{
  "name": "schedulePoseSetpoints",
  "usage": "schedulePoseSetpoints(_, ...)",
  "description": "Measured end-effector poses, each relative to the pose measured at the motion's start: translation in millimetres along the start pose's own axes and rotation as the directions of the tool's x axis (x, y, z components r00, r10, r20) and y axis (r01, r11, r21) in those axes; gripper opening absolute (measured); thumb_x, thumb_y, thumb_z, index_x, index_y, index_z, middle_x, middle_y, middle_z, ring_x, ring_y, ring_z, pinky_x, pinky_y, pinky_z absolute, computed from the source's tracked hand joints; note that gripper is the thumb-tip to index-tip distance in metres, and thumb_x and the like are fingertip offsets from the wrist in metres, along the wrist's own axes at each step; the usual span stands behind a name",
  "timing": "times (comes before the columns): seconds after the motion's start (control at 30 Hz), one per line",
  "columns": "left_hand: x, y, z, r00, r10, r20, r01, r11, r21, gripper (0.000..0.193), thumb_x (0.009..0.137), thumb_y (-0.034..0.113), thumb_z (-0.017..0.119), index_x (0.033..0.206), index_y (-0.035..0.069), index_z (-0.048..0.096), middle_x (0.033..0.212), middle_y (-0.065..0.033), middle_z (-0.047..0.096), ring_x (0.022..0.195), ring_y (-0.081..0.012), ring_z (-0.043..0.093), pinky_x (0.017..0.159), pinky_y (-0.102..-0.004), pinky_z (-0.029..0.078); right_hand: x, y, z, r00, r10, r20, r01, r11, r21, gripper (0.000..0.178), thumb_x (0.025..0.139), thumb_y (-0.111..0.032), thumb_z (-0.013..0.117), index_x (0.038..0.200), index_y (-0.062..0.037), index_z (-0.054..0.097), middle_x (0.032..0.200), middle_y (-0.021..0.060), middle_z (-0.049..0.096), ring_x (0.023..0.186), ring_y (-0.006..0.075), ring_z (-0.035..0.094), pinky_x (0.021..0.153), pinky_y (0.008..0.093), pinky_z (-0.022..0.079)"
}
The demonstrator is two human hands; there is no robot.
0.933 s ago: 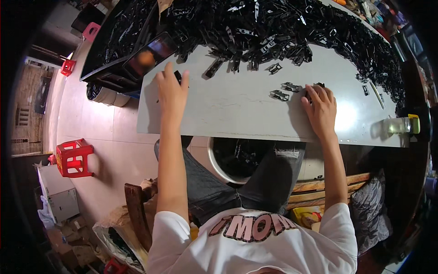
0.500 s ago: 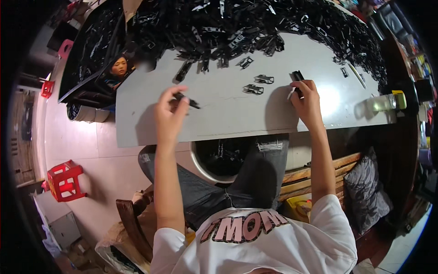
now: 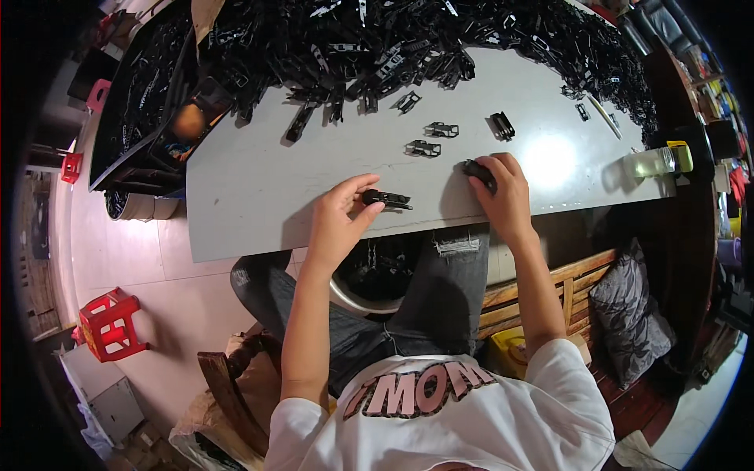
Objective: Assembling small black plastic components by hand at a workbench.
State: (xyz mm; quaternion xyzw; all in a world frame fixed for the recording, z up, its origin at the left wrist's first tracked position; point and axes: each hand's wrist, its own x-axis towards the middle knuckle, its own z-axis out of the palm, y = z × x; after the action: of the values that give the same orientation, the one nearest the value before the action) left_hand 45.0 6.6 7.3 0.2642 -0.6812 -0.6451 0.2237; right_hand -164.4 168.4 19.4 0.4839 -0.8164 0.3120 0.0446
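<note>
My left hand (image 3: 339, 216) is closed on one end of a long black plastic part (image 3: 390, 199), pinched between thumb and fingers over the table's near edge. Farther right, my right hand (image 3: 505, 195) grips another dark part (image 3: 476, 170), largely covered by the fingers. Between and beyond the hands lie two open-framed black pieces, one black frame (image 3: 441, 129) just behind a second frame (image 3: 424, 147). A short black channel-shaped part (image 3: 501, 125) rests beyond my right hand.
A large heap of black plastic parts (image 3: 345, 55) covers the table's (image 3: 259, 188) far side. At right stand a clear jar (image 3: 650, 163) with a yellow lid and a thin stick (image 3: 605, 118). Below the edge, a round basin (image 3: 349, 298) sits between my legs; a red stool (image 3: 112, 323) stands left.
My left hand has moved right and nearer with its black part. My right hand has left the channel-shaped part on the table, shifted nearer and left, and now holds another dark part.
</note>
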Motion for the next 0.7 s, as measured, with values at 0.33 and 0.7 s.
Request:
schedulePoseSetpoints(0.33,2,4,-3,0.998,0.006,0.060,-0.014,0.992,0.126,0.026,0.078,-0.005,0.067,0.104,0.000,0.064,0.092,-0.0042,0.062,0.079,-0.0082,0.059,0.072,-0.0217,0.049,46,-33,25,0.977,-0.206,0.060,0.207,0.978,-0.017,0.028,0.073,-0.010,0.071,0.099,-0.0055,0.063,0.097,0.0085,0.061,0.089,0.0280,0.059,0.073,0.0368,0.049)
schedulePoseSetpoints(0.7,4,3,-2,0.994,-0.097,0.040,0.091,0.986,0.137,0.027,0.080,-0.007,0.065,0.107,-0.001,0.062,0.092,-0.0026,0.065,0.081,-0.0059,0.059,0.074,-0.0205,0.049,38,-55,29,0.930,-0.215,0.298,0.120,0.944,0.306,0.029,0.070,-0.003,0.067,0.099,-0.0005,0.062,0.091,0.0128,0.060,0.083,0.0312,0.060,0.072,0.0354,0.050)
